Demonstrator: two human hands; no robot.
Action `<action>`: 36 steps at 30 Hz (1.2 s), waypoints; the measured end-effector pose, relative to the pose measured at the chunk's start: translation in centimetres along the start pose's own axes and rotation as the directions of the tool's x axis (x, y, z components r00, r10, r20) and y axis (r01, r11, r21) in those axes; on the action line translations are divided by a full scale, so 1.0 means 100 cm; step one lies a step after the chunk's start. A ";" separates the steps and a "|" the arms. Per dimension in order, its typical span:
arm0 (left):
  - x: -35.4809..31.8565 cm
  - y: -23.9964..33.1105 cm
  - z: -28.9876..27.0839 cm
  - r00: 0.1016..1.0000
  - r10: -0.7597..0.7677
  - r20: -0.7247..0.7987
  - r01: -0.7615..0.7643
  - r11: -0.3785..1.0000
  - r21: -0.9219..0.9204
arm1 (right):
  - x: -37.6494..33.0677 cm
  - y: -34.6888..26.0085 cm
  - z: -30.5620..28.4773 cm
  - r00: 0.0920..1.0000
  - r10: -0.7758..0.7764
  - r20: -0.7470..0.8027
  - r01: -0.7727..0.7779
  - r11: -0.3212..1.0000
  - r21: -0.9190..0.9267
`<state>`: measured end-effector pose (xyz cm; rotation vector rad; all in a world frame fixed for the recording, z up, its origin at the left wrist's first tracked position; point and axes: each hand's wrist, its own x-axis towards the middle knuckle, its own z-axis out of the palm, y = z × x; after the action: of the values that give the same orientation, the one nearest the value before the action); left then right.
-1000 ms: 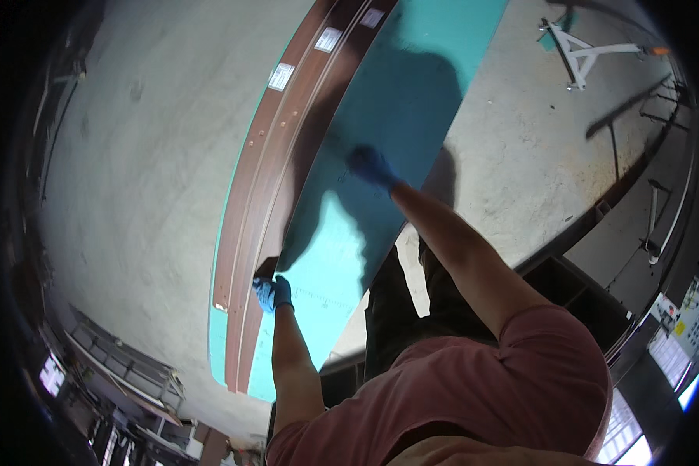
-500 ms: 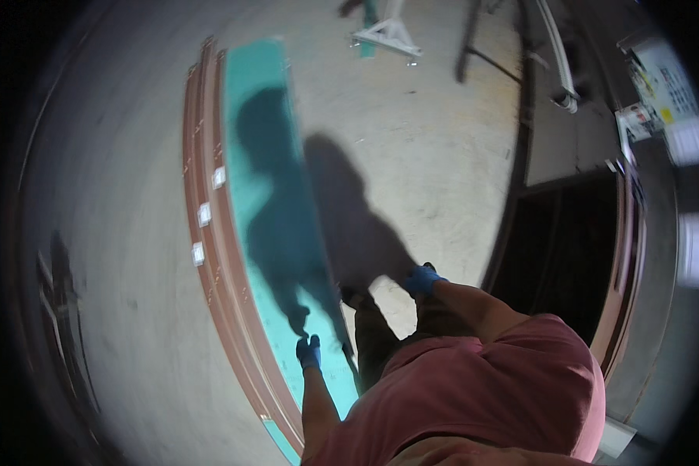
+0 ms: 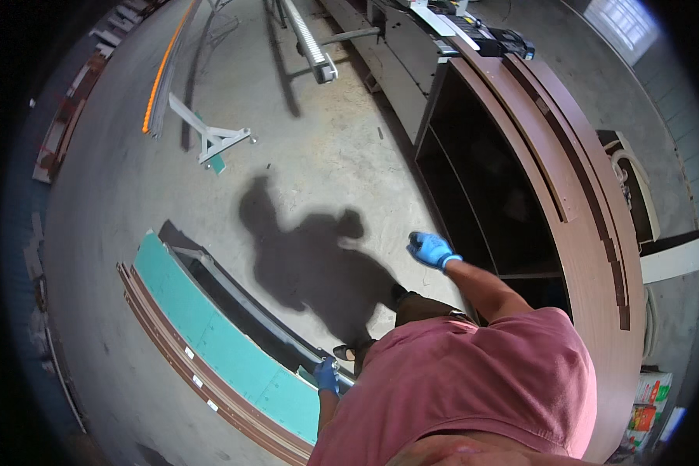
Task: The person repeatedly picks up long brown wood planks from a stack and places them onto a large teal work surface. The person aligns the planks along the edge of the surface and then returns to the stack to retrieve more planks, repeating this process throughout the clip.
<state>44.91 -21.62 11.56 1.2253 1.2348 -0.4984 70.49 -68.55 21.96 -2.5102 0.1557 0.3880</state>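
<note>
1. Landmark: the long teal board [image 3: 217, 338] ran obliquely, its near end beside the wearer's pink T-shirt [image 3: 474, 373].
2. The left hand [image 3: 327, 375], in a dark blue glove, was at the near end of the teal board, by its right-hand edge. Whether its fingers were apart or clamped on something could not be told, nor whether they touched the board.
3. The right hand [image 3: 432, 250], in a brighter blue glove, hung well to the right of the teal board, its fingers curled in together.
4. Brown boards [image 3: 163, 326] lay along the left-hand edge of the teal board; small white labels [image 3: 197, 381] marked them.
5. A white metal stand [image 3: 210, 141] stood beyond the far end of the teal board.
6. A brown cabinet [image 3: 594, 311] with dark compartments occupied the area farthest right of the teal board, brown strips [image 3: 610, 213] upon it.
</note>
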 end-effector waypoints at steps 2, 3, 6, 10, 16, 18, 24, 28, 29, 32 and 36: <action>0.008 0.010 0.033 0.987 0.122 0.107 -0.139 0.975 0.175 | 0.013 0.036 -0.078 0.909 -0.135 -0.394 0.064 0.980 -0.188; -0.005 0.026 0.066 0.991 0.124 0.058 -0.134 0.967 0.218 | 0.018 0.060 -0.111 0.821 -0.162 -0.547 0.071 0.980 -0.184; -0.001 0.062 0.102 0.919 0.297 0.258 -0.378 0.851 0.364 | 0.034 0.100 -0.223 0.606 -0.314 -0.730 0.006 0.920 -0.391; -0.003 0.106 0.139 0.845 0.427 0.322 -0.531 0.743 0.408 | 0.041 0.158 -0.303 0.513 -0.154 -0.844 -0.348 0.862 -0.369; -0.019 0.131 0.146 0.870 0.362 0.334 -0.484 0.756 0.440 | 0.023 0.206 -0.327 0.582 0.210 -0.785 -0.580 0.784 -0.221; -0.028 0.123 0.154 0.864 0.410 0.291 -0.503 0.723 0.473 | 0.004 0.219 -0.331 0.603 0.220 -0.767 -0.524 0.834 -0.173; -0.027 0.098 0.142 0.916 0.268 0.297 -0.393 0.744 0.540 | -0.050 0.218 -0.323 0.630 0.206 -0.748 -0.476 0.865 -0.162; -0.022 0.103 0.133 0.900 0.238 0.365 -0.419 0.702 0.576 | -0.088 0.229 -0.311 0.615 0.232 -0.754 -0.516 0.841 -0.162; -0.018 0.107 0.131 0.890 0.230 0.393 -0.435 0.683 0.586 | -0.094 0.232 -0.308 0.611 0.238 -0.755 -0.528 0.833 -0.165; -0.001 0.113 0.111 0.849 0.319 0.422 -0.524 0.614 0.590 | -0.113 0.226 -0.305 0.641 0.345 -0.686 -0.562 0.819 -0.113; 0.012 0.113 0.099 0.860 0.298 0.413 -0.502 0.635 0.587 | -0.151 0.245 -0.296 0.606 0.350 -0.714 -0.588 0.802 -0.106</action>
<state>59.09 -26.20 13.90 1.9263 0.4743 -0.7920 58.46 -105.20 36.73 -2.8027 1.1708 -0.3627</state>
